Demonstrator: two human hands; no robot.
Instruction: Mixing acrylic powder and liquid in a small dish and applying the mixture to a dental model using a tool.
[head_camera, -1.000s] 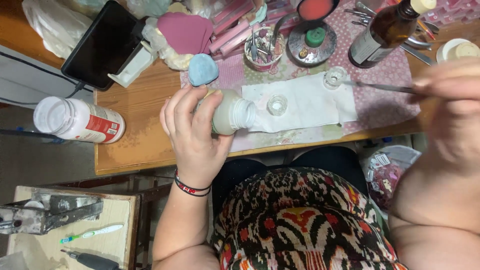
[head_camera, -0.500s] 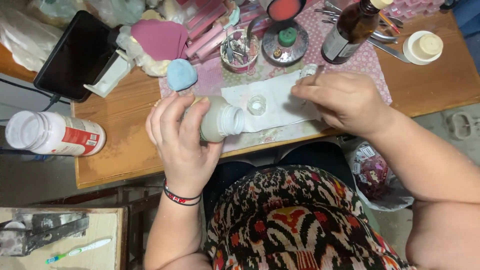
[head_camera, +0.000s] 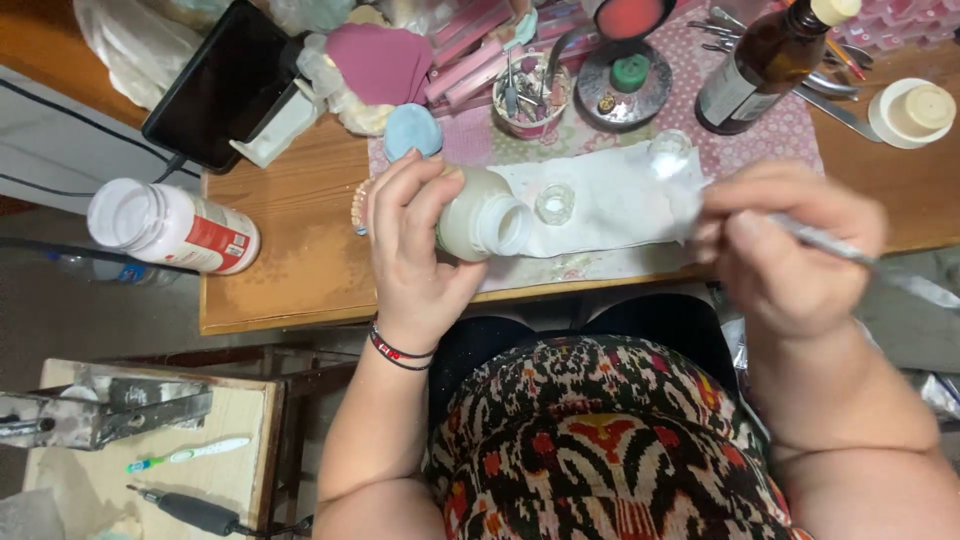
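left hand (head_camera: 415, 250) wrapped around small open-mouthed bottle (head_camera: 485, 213), tilted sideways over white cloth (head_camera: 610, 205) at the table edge beside tiny glass cup (head_camera: 555, 203), right hand (head_camera: 785, 255) pinching thin metal tool (head_camera: 860, 262) just beside the cloth.

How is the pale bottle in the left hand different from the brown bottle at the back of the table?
The pale bottle is squat, uncapped and tipped on its side in the left hand; the brown bottle is taller, dark, capped and stands free, unheld. Both are small bottles over the wooden table.
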